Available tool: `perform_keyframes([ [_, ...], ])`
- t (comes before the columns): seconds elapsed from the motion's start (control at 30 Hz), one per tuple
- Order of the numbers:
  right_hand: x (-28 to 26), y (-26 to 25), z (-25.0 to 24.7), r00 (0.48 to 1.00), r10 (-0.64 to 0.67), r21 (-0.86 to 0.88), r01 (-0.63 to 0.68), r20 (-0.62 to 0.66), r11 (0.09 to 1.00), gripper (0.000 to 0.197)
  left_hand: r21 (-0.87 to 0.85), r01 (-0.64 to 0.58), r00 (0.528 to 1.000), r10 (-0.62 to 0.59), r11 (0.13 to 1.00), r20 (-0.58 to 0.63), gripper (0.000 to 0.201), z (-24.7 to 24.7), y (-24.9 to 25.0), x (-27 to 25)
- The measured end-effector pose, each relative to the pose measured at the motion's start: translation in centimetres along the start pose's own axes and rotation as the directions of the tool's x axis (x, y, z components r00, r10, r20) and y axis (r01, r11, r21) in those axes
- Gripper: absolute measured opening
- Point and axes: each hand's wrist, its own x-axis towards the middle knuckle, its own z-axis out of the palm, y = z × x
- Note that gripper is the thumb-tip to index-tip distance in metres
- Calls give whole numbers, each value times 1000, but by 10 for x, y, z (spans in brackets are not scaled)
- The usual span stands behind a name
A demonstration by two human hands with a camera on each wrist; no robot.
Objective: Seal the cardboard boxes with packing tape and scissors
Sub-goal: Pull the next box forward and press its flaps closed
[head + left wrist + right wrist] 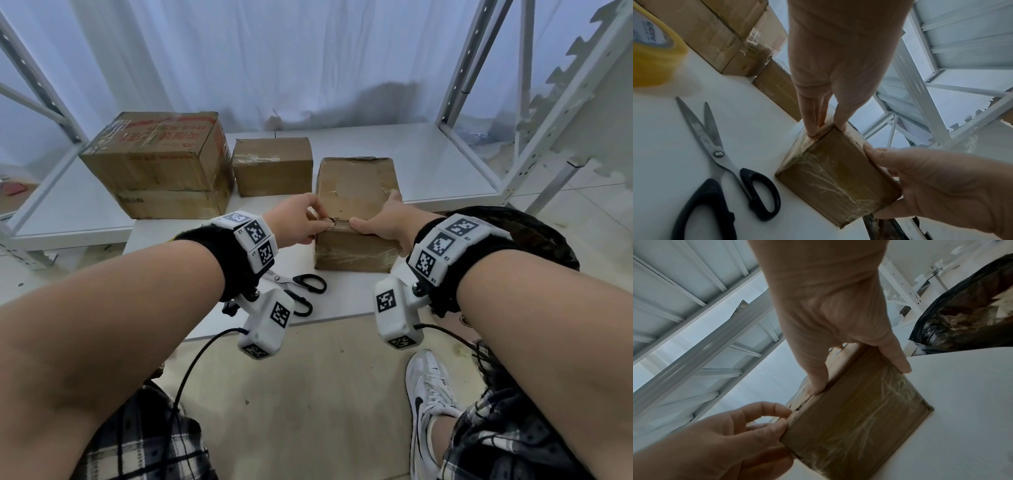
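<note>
The small cardboard box (356, 212) sits near the front edge of the white surface (428, 164), right of the two other boxes (212, 164); the left hand (294, 222) pinches at the box's near top edge, fingers curled; the right hand (383, 222) grips its right side, thumb lying along that top edge; scissors (719, 170) lie just left of it, the yellow tape roll (653, 53) farther left.

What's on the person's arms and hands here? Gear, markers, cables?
Forearms and hands are bare, no gloves or sleeves. Each wrist has a black fuzzy band: left wrist band, right wrist band. White blocks printed with black-and-white square tags ring each band. Below each wrist hangs a white boxy camera pod, also tagged: left pod, right pod. A black cable trails from each.
</note>
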Motion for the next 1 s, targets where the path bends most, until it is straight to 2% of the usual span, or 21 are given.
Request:
perform_keyframes([
  [0.17,-1,2,0,999,-46,40,45,12,998,109,50,24,999,-22,998,-40,18,6,1,7],
  [0.3,-8,0,1,998,-62,79,62,-5,995,111,19,64,990,-61,998,-127,19,11,-1,17],
  [0.53,-24,-5,3,984,-152,-29,150,-96,988,94,-69,102,960,-117,992,-256,21,6,-15,32],
  [0.6,-25,-5,3,981,-163,-50,159,-100,986,94,-186,81,957,-129,979,-260,23,3,-19,32],
  [0.7,-25,-5,2,979,-176,-72,169,-107,983,94,-315,68,970,-137,946,-202,24,-3,-22,30],
  [0.8,-26,-6,2,970,-206,-115,191,-127,975,93,-413,89,979,-155,907,-129,13,-7,-28,29],
  [1.0,-28,-8,1,951,-259,-228,218,-168,949,91,-366,109,961,-192,924,-198,22,-2,-28,31],
])
